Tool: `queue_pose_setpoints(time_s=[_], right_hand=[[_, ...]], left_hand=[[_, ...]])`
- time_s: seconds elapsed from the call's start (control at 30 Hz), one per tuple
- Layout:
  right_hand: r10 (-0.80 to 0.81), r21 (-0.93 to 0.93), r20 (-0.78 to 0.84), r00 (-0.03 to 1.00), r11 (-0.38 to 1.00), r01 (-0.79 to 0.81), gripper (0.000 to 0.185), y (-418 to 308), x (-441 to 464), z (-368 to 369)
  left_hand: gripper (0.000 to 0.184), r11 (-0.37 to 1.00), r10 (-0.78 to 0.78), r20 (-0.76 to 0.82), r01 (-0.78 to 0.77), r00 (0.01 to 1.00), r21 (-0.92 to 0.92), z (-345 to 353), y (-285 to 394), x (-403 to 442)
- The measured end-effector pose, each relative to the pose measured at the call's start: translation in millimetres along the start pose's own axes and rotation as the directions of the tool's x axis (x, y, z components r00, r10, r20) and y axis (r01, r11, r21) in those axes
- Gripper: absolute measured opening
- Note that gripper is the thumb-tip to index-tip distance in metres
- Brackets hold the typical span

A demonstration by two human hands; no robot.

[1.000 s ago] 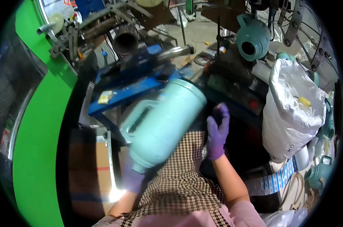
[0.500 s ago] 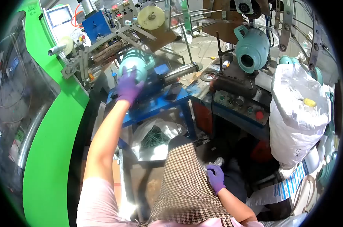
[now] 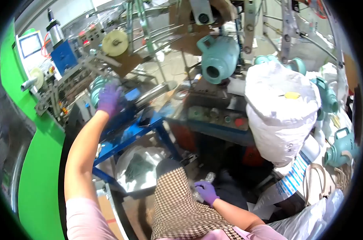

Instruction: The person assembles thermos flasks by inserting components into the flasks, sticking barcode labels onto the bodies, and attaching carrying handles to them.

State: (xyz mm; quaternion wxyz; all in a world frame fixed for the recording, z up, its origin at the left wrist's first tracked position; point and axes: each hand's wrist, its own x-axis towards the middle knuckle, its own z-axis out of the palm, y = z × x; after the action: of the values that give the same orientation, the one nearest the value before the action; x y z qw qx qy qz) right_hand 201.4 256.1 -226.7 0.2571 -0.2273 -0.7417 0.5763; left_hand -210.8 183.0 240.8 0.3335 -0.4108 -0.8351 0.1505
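My left hand [image 3: 110,99], in a purple glove, reaches out to the right side of a teal plastic jug [image 3: 97,90] at the machine over the blue table. It overlaps part of the jug. Motion blurs its fingers, so I cannot tell whether they grip it. My right hand [image 3: 207,193], also gloved in purple, is low beside my checked apron [image 3: 174,200]. Its fingers are curled round crumpled clear plastic [image 3: 197,196], which shows at the edge of the hand.
A blue table [image 3: 121,142] stands ahead, a bag of green scraps [image 3: 139,168] beneath it. Another teal jug [image 3: 220,60] is mounted above a control box [image 3: 213,116]. A large white sack [image 3: 279,120] stands right. Green machine casing [image 3: 41,172] borders the left.
The view has turned right. My left hand has shifted from the jug's front to its right side, where the handle showed before. My right hand stays low by the apron.
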Motion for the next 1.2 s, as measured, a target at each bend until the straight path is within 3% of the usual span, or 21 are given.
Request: queue_pose_setpoints(time_s=[0.03, 0.07, 0.1, 0.23, 0.27, 0.33, 0.43, 0.47, 0.53, 0.57, 0.6, 0.67, 0.7, 0.77, 0.83, 0.87, 0.93, 1.03, 1.13, 1.17, 1.2], right_hand=[[0.0, -0.027, 0.02, 1.0, 1.0, 0.001, 0.025, -3, 2, -2], [0.013, -0.029, 0.017, 1.0, 1.0, -0.012, 0.025, -6, 2, -2], [0.03, -0.035, -0.002, 1.0, 0.999, -0.03, 0.024, -7, 3, 0], [0.023, 0.046, 0.025, 0.999, 0.999, -0.024, 0.025, -30, -12, -15], [-0.102, -0.153, 0.069, 0.992, 0.982, 0.111, 0.026, -52, -12, -29], [-0.101, -0.112, 0.002, 0.995, 0.989, 0.101, 0.027, -46, -20, -38], [-0.131, -0.11, -0.096, 0.987, 0.987, 0.12, 0.025, -75, -38, -75], [-0.177, -0.13, -0.132, 0.975, 0.979, 0.16, 0.024, -83, -47, -94], [-0.294, -0.183, -0.168, 0.941, 0.947, 0.263, 0.022, -103, -60, -137], [-0.382, -0.345, -0.16, 0.91, 0.886, 0.311, 0.023, -127, -68, -168], [-0.464, -0.489, -0.125, 0.877, 0.798, 0.352, 0.026, -154, -80, -200], [-0.375, -0.747, -0.234, 0.897, 0.66, 0.081, 0.029, -181, -105, -252], [-0.515, -0.865, -0.314, 0.798, 0.501, -0.016, 0.031, -171, -118, -277], [-0.688, -0.868, -0.469, 0.554, 0.477, -0.142, 0.027, -175, -133, -330], [-0.59, -0.749, -0.649, 0.481, 0.382, -0.542, 0.035, -193, -148, -377], [-0.595, -0.663, -0.7, 0.395, 0.337, -0.668, 0.04, -196, -151, -398], [-0.613, -0.515, -0.694, 0.377, 0.056, -0.855, 0.063, -174, -159, -442], [-0.105, -0.223, -0.967, 0.233, -0.098, -0.97, 0.07, -177, -166, -460], [0.097, -0.119, -0.989, 0.11, -0.084, -0.989, 0.047, -132, -188, -499], [0.005, -0.121, -0.993, 0.121, -0.024, -0.992, 0.039, -131, -192, -507], [-0.079, -0.134, -0.988, 0.131, 0.036, -0.99, 0.034, -131, -197, -511]], left_hand=[[0.085, 0.987, 0.116, -0.139, -0.13, 0.983, -0.094, -2, 20, 5], [0.075, 0.923, 0.201, -0.352, -0.296, 0.914, -0.244, -2, 47, 11], [0.068, 0.798, 0.179, -0.399, -0.37, 0.899, -0.475, -27, 89, 3], [0.085, 0.551, 0.252, -0.568, -0.599, 0.783, -0.581, -67, 225, 4], [0.086, 0.557, 0.2, -0.547, -0.553, 0.813, -0.62, -84, 252, 11], [0.085, 0.597, 0.146, -0.534, -0.504, 0.833, -0.625, -74, 291, 49], [0.06, 0.583, 0.023, -0.53, -0.442, 0.848, -0.681, -57, 329, 92], [0.052, 0.556, -0.044, -0.571, -0.455, 0.82, -0.696, -54, 336, 97], [0.042, 0.509, -0.265, -0.767, -0.591, 0.584, -0.626, -58, 338, 80], [0.042, 0.582, -0.352, -0.732, -0.476, 0.584, -0.659, -55, 339, 66], [0.043, 0.528, -0.398, -0.76, -0.55, 0.514, -0.648, -58, 331, 36], [0.047, 0.321, -0.351, -0.701, -0.624, 0.621, -0.713, -76, 300, -31], [0.052, 0.297, -0.423, -0.618, -0.543, 0.662, -0.785, -42, 288, -60], [0.051, 0.089, -0.551, -0.356, -0.371, 0.755, -0.924, -15, 244, -119], [0.05, -0.164, -0.624, -0.065, -0.212, 0.778, -0.963, -25, 179, -157], [0.05, -0.288, -0.611, 0.044, -0.17, 0.79, -0.942, -42, 150, -167], [0.049, -0.469, -0.446, 0.159, -0.079, 0.881, -0.88, -78, 121, -169], [0.047, -0.537, -0.132, 0.065, -0.016, 0.989, -0.844, -123, 135, -144], [0.047, -0.57, 0.176, -0.117, 0.004, 0.977, -0.822, -127, 150, -130], [0.038, -0.328, 0.13, -0.109, -0.061, 0.985, -0.943, -100, 157, -128], [0.033, -0.329, 0.145, -0.014, 0.035, 0.989, -0.944, -97, 174, -131]])
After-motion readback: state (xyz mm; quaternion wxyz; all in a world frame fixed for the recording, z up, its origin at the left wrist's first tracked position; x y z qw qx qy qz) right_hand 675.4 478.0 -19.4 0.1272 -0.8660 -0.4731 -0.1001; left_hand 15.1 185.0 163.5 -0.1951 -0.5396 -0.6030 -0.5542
